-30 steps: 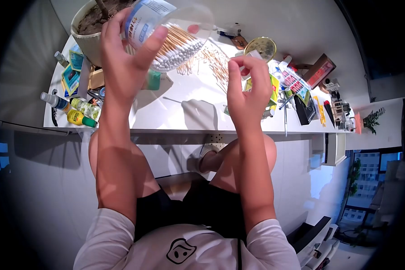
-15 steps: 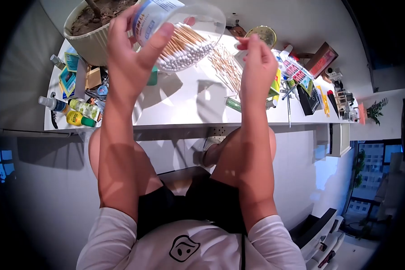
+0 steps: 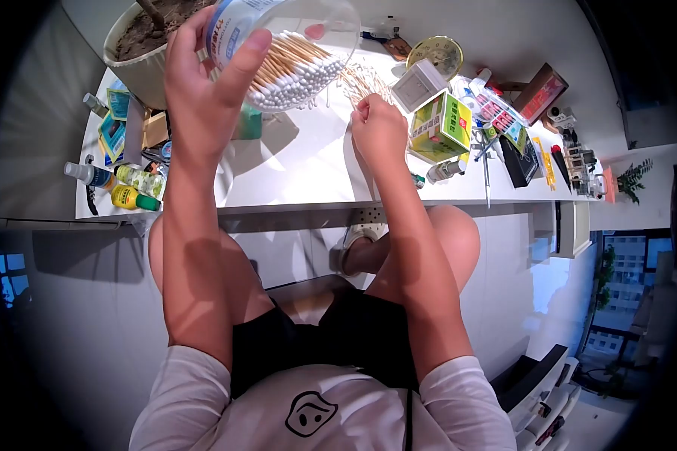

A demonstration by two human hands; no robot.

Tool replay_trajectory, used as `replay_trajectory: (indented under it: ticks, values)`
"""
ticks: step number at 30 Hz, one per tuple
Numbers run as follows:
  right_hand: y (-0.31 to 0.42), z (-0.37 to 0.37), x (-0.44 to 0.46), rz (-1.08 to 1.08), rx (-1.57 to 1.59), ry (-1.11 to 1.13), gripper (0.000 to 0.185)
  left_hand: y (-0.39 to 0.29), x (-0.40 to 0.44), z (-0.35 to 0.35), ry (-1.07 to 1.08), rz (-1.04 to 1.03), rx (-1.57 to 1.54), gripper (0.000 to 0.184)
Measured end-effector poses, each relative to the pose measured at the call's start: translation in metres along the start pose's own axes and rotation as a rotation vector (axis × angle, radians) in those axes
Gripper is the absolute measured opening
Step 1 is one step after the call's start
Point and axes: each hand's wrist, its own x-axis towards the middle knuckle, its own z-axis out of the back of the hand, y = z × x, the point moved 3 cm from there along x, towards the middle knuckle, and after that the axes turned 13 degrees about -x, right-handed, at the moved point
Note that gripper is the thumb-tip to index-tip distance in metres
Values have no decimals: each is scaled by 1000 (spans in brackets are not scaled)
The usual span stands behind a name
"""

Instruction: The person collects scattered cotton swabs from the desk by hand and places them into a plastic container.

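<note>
My left hand (image 3: 203,94) is wrapped round a clear plastic tub (image 3: 229,31) with a blue-and-white label, held above the table. The tub is tilted on its side, its wide end facing right. Inside lie many cotton swabs (image 3: 297,68) with white tips and wooden sticks. Loose cotton swabs (image 3: 365,79) are spread on the white table to the right of the tub. At the near edge of that pile is my right hand (image 3: 380,128), fingers closed together and pointing down. What its fingertips hold, if anything, is hidden.
A green-and-yellow box (image 3: 440,128), a white square case (image 3: 417,86) and a round gold-rimmed object (image 3: 436,56) stand right of the swabs. Small bottles (image 3: 132,198) sit at the table's left end. Behind my left hand is a large plant pot (image 3: 139,71).
My right hand has moved left and down from the air beside the gold-rimmed object to the loose swabs. My left hand and the tub have shifted slightly left and up.
</note>
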Motion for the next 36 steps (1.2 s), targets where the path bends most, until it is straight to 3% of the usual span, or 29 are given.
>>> replay_trajectory:
  ticks: [4, 6, 10, 12, 13, 15, 17, 19, 22, 28, 31, 36]
  values:
    - [1, -3, 0, -16, -56, 34, 9, -1, 0, 0, -6, -3, 45, 63]
    - [6, -5, 0, 81, -211, -50, 10, -1, 0, 0, -1, 1, 38, 63]
    - [21, 24, 6, 27, -226, -158, 12, -3, 0, 0, 1, -15, 26, 62]
    - [27, 66, 10, -79, -86, -401, 10, -5, 1, 0, -3, -14, 27, 61]
    - [30, 86, 10, -73, -84, -403, 10, -6, 1, 0, -4, -9, 26, 59]
    - [35, 124, 2, 27, 250, -488, 7, -5, 2, 1, -8, -8, 1, 59]
    - [45, 144, -11, 51, 330, -410, 6, -6, 2, -1, -15, -5, -28, 58]
    - [51, 146, -13, 70, 412, -328, 6, -12, 2, -5, 32, -85, 183, 59]
    - [72, 140, -14, 289, 425, -374, 7, -3, 1, -8, -5, -136, 96, 70]
    - [110, 115, 1, 264, 479, -367, 7, -3, -3, -13, -10, -140, 96, 70]
    - [86, 123, 1, 195, 467, -411, 8, -5, -2, -10, 2, -116, 90, 71]
    - [74, 116, -9, 251, 552, -223, 15, -4, -2, -7, 29, 4, -79, 62]
